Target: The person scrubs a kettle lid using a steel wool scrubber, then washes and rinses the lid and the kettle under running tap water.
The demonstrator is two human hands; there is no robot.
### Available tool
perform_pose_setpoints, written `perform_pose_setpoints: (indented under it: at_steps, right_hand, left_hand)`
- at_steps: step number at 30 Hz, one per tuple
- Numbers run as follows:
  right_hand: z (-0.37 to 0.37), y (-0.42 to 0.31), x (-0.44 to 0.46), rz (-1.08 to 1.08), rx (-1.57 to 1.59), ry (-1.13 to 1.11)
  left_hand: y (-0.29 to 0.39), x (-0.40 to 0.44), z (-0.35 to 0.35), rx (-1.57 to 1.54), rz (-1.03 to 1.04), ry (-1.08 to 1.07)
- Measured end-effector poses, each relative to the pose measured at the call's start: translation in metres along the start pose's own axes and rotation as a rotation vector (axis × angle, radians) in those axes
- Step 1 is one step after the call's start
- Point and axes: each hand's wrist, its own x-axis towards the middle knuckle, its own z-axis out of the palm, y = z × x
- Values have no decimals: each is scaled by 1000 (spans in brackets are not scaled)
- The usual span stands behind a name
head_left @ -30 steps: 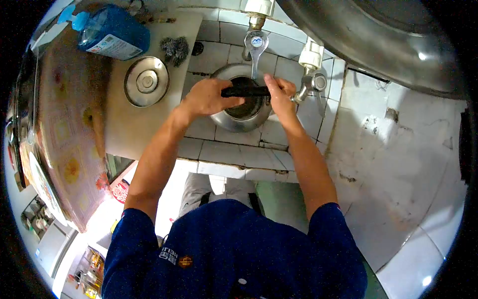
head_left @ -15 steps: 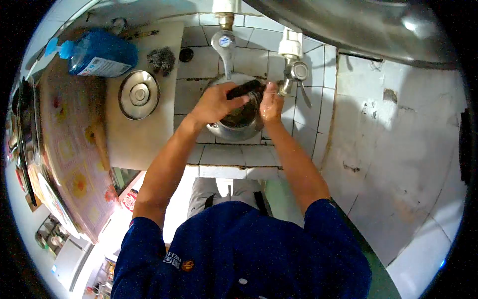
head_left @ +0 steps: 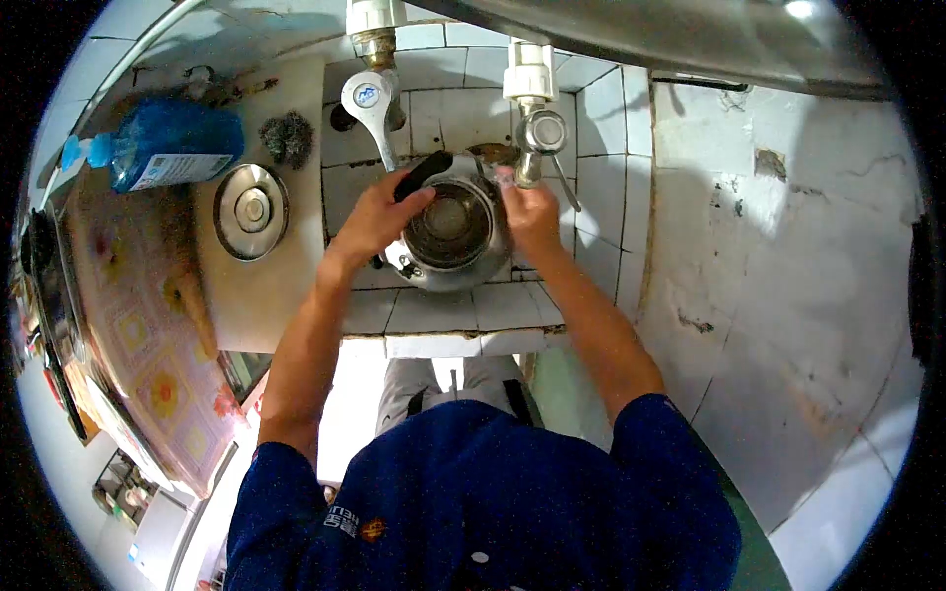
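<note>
A round metal kettle with its lid off sits in the white-tiled sink, its dark opening facing up toward me. My left hand is closed around the kettle's black handle, which leans to the left side of the opening. Against the kettle's right side rests my right hand, just below a tap; its fingertips are blurred and partly hidden. Left of the sink, a round metal lid lies knob up on a pale board.
Two taps reach over the sink: a left tap and a right tap. A steel wool scrubber and a blue detergent bottle are on the left. A large metal surface overhangs the top right.
The view has shifted, moving the sink area left in frame. The kettle's handle has swung off the opening toward the left, and more of the interior shows.
</note>
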Motion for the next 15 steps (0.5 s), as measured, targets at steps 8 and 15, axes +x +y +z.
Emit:
perform_pose_setpoints:
  at_steps: [8, 15]
  right_hand:
    - [18, -5, 40, 306, 820, 244]
    - [12, -21, 9, 187, 497, 80]
  left_hand:
    - [-16, -29, -4, -43, 15, -61]
    - [-46, -86, -13, -193, -10, -26]
